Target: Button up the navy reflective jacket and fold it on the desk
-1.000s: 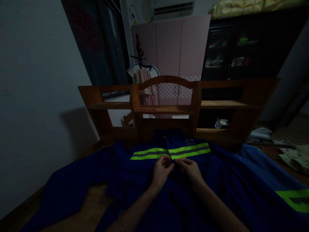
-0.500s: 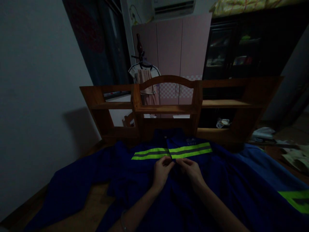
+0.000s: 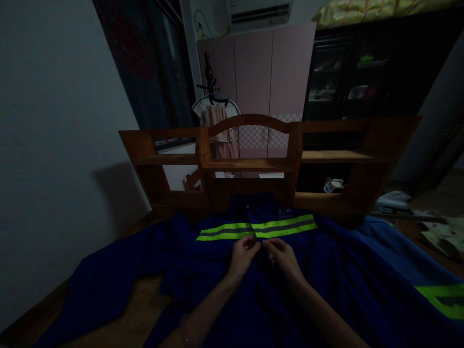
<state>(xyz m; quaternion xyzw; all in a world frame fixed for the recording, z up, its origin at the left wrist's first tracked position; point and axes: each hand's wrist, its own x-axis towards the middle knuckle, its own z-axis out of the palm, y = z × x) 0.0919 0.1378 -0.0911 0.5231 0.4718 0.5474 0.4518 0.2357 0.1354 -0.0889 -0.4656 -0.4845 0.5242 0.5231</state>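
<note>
A dark blue work jacket [image 3: 203,263] lies spread with its collar away from me and its front facing up. Yellow-green reflective strips [image 3: 284,226] with a grey band cross its chest. Just below the strips, my left hand [image 3: 243,253] pinches the jacket's front edge between thumb and fingers. Close on the other side of the front opening, my right hand [image 3: 283,257] pinches the cloth too, its fingertips almost meeting the left ones. Whatever small fastening may sit between the fingertips is too dark to make out.
Behind the collar stands a wooden shelf unit [image 3: 250,164]. To the right lies a lighter blue garment [image 3: 395,246] with a reflective strip. A wall [image 3: 65,145] rises at the left. Farther back are a pink wardrobe [image 3: 253,72] and clothes on a stand [image 3: 217,113].
The fingers of my right hand have shifted slightly and curled more at the front edge. My left hand keeps its pinch in nearly the same place. The view has moved very little.
</note>
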